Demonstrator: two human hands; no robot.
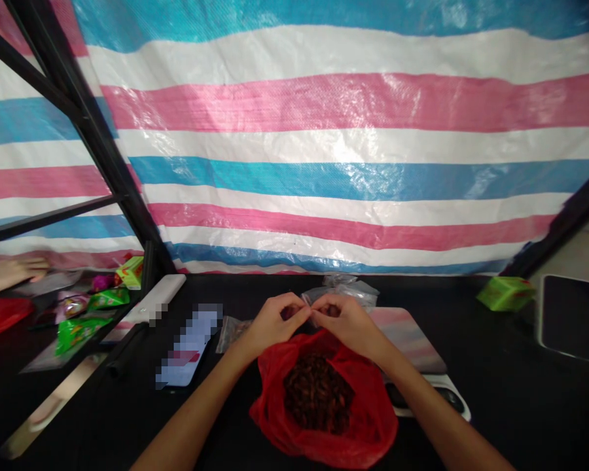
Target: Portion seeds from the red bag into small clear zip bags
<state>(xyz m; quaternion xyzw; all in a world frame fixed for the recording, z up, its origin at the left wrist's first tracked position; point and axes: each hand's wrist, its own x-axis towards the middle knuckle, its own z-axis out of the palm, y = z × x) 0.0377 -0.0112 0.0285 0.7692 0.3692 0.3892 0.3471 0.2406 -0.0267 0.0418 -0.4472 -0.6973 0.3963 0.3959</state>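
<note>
My left hand (279, 319) and my right hand (347, 319) meet beyond a red plastic bag (377, 405), thumbs and fingertips pinched together. Between them they hold the edge of a small transparent plastic bag (306, 299), with dark pieces partly visible behind the fingers. The red bag lies open below my hands and holds many small dark brown dried pieces (319, 396), whose kind I cannot make out. Close to my left wrist is another small transparent bag (232, 332) with something in it. Beside my right forearm sits a flat scale with a shiny metal plate (407, 337).
More transparent bags (360, 291) lie behind my hands. A phone (189, 350) is on the left, a green box (505, 293) and a white-edged device (569, 317) on the right. Past the black frame bar (98, 157), another person's hand (22, 271) is near green packets (78, 333).
</note>
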